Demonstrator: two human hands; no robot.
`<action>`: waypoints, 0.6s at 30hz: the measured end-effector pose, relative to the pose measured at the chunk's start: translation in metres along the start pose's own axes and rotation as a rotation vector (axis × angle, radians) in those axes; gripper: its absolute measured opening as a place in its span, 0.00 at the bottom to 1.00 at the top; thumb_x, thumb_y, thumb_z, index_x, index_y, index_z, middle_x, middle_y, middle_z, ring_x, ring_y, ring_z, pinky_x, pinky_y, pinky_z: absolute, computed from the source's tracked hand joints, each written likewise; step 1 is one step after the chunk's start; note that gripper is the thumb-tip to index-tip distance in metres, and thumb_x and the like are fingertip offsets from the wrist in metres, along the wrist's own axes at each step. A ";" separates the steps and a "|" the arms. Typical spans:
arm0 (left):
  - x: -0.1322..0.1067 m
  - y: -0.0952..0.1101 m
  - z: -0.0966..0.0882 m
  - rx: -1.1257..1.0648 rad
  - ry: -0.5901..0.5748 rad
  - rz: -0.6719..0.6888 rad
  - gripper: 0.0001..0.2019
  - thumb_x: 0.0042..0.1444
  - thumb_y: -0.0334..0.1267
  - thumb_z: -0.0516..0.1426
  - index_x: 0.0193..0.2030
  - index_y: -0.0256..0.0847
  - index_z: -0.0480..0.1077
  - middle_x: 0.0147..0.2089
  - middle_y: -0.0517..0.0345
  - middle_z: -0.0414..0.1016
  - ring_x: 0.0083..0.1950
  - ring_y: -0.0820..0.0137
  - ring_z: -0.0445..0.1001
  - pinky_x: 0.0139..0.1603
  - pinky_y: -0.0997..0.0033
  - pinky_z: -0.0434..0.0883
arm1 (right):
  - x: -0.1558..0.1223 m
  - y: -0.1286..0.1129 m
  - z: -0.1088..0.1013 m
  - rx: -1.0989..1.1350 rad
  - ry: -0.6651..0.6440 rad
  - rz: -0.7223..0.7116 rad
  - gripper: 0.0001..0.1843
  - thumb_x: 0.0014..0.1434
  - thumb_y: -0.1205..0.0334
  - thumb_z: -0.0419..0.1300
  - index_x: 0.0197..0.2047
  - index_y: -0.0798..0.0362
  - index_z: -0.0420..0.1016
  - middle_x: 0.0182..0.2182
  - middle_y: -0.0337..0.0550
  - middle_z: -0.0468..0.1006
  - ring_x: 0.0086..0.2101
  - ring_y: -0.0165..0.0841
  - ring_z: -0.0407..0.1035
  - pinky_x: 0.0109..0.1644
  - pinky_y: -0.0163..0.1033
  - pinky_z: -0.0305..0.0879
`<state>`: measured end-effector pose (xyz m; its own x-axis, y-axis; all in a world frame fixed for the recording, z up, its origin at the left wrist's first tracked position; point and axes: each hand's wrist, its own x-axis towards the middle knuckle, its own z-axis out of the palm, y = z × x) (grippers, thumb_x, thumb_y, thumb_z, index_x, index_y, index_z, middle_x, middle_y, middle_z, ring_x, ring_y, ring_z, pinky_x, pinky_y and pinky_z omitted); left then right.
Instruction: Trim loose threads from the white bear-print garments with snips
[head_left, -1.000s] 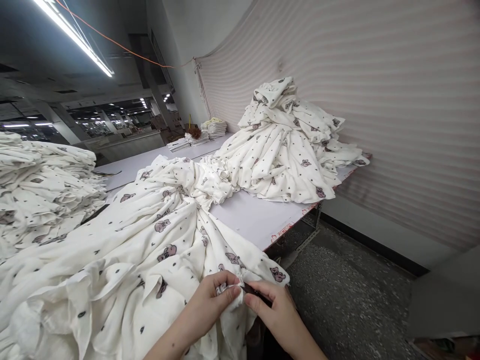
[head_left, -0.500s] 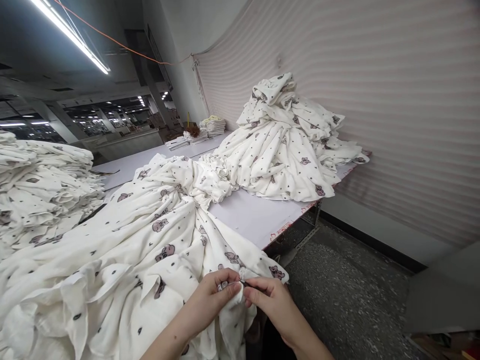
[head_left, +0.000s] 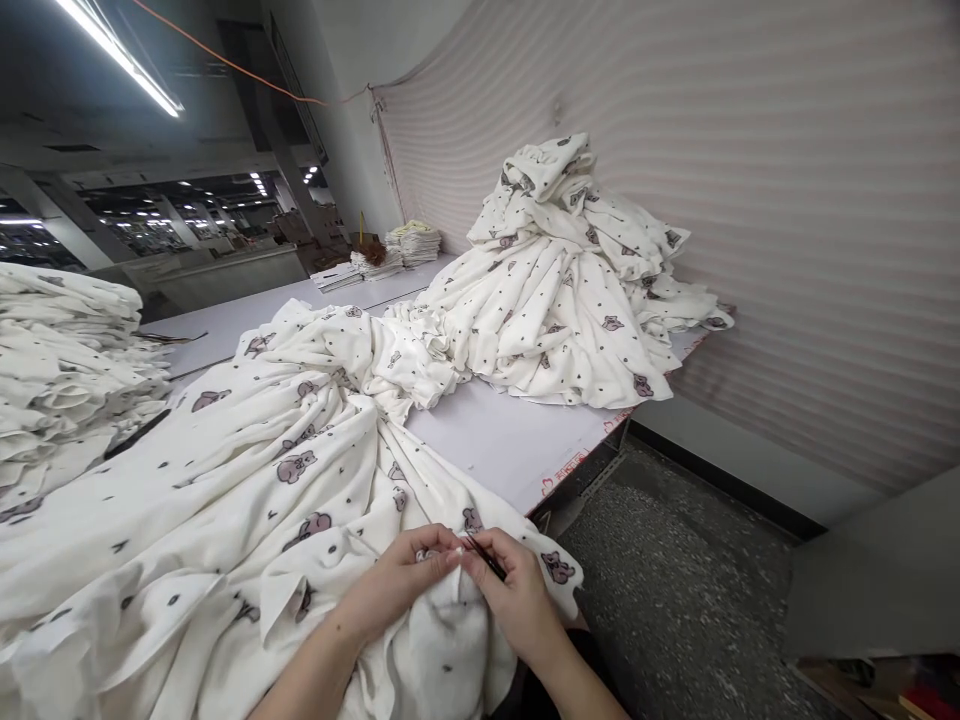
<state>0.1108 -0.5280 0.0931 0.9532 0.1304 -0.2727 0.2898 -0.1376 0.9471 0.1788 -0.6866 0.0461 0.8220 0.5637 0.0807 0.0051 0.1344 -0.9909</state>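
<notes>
White plush fabric (head_left: 300, 520) printed with brownish-pink bears and small dark marks spreads over the near table and hangs off its front edge. My left hand (head_left: 409, 575) is closed, pinching an edge of this fabric between thumb and fingers. Right beside it, my right hand (head_left: 510, 590) is closed around small dark thread snips (head_left: 486, 556), whose slim points face up and left. The fingertips of both hands meet at the pinched fabric edge. Part of the snips is hidden by my right fingers.
A tall heap of the same fabric (head_left: 547, 290) stands on the pale table (head_left: 487, 440) farther back. Another fabric pile (head_left: 67, 370) lies at left. Folded stacks (head_left: 412, 243) sit at the far end. A striped sheet (head_left: 712, 200) hangs along the right side above a speckled floor (head_left: 675, 580).
The view has shifted slightly to the right. My right hand has turned, so the snips now point up and left instead of lying nearly flat. My left hand still pinches the fabric edge.
</notes>
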 end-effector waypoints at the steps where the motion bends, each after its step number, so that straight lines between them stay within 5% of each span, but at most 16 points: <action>1: 0.005 -0.004 -0.005 -0.014 0.009 -0.002 0.12 0.55 0.48 0.60 0.37 0.40 0.75 0.37 0.58 0.75 0.43 0.65 0.71 0.48 0.69 0.65 | 0.006 0.002 0.005 -0.003 0.022 0.000 0.13 0.61 0.54 0.58 0.30 0.53 0.72 0.24 0.35 0.70 0.29 0.31 0.66 0.34 0.33 0.63; 8: 0.060 -0.031 -0.077 -0.171 0.087 -0.027 0.15 0.46 0.47 0.67 0.33 0.37 0.75 0.33 0.59 0.76 0.35 0.69 0.72 0.38 0.71 0.68 | 0.052 0.022 0.027 -0.060 0.168 0.002 0.15 0.65 0.52 0.53 0.30 0.52 0.66 0.20 0.32 0.69 0.26 0.29 0.65 0.37 0.33 0.61; 13: 0.099 -0.030 -0.141 -0.296 0.189 -0.030 0.09 0.60 0.40 0.58 0.36 0.35 0.70 0.32 0.62 0.73 0.28 0.75 0.72 0.30 0.73 0.71 | 0.104 0.021 0.048 -0.042 0.112 0.008 0.16 0.64 0.50 0.51 0.36 0.54 0.70 0.20 0.31 0.72 0.17 0.23 0.57 0.23 0.29 0.55; 18: 0.092 -0.015 -0.168 -0.431 0.359 0.051 0.05 0.62 0.35 0.56 0.42 0.36 0.70 0.33 0.63 0.72 0.29 0.75 0.73 0.30 0.74 0.72 | 0.122 0.005 0.045 -0.023 0.129 0.009 0.21 0.65 0.48 0.45 0.43 0.55 0.68 0.24 0.32 0.73 0.16 0.19 0.58 0.21 0.26 0.53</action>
<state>0.1799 -0.3492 0.0821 0.8539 0.4707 -0.2220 0.1111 0.2517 0.9614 0.2531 -0.5803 0.0558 0.8883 0.4555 0.0585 0.0088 0.1104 -0.9938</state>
